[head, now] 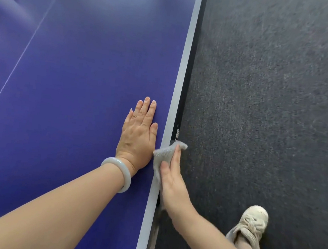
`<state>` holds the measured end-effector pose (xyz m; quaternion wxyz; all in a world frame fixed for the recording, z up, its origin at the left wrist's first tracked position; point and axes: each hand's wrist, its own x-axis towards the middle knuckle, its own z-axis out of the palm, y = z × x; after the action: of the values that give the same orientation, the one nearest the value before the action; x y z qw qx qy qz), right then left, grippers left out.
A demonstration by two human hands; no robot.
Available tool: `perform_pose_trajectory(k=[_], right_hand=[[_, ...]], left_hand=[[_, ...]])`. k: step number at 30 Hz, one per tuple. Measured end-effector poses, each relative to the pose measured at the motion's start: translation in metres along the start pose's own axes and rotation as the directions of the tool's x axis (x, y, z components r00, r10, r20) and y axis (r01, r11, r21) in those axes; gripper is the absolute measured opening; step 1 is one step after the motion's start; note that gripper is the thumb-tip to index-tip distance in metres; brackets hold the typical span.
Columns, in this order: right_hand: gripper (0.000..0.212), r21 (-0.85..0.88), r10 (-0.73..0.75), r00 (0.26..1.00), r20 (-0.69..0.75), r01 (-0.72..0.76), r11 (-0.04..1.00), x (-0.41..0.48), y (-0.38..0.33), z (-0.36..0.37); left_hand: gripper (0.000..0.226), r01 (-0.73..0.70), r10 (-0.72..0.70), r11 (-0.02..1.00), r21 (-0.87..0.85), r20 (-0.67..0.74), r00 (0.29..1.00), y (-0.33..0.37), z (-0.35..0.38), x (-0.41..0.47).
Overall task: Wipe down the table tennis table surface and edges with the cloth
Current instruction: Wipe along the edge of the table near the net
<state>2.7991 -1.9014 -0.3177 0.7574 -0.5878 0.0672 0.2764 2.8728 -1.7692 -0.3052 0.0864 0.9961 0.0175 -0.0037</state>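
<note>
Cloth (pixel 165 152) at table edge (pixel 181 81), shoe (pixel 254 224) nearby

The blue table (pixel 83 74) has a pale edge running from 12 to 6 o'clock. The small grey cloth (pixel 166 152) sits bunched up on that edge

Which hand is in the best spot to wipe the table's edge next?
The right hand. It holds the grey cloth against the table's edge. The left hand lies flat on the blue top, holding nothing.
</note>
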Motion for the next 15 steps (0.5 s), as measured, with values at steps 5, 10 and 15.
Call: perform_pose_trajectory(k=[5,10,15], right_hand=[[0.058,0.054,0.023,0.994,-0.103,-0.018,0.998,0.054,-0.031,-0.009],[0.066,-0.117,-0.007,0.995,-0.103,-0.005,0.993,0.005,0.012,0.012],[0.069,-0.185,0.0,0.996,-0.084,-0.016,0.983,-0.005,0.025,0.013]], left_hand=[[0.053,0.006,-0.006,0.999,-0.033,-0.013,1.0,0.0,0.0,0.0],[0.052,-0.011,0.009,0.999,-0.043,-0.034,0.999,-0.004,0.003,0.0],[0.049,-0.007,-0.001,0.991,-0.132,-0.059,0.998,-0.003,0.002,-0.002]])
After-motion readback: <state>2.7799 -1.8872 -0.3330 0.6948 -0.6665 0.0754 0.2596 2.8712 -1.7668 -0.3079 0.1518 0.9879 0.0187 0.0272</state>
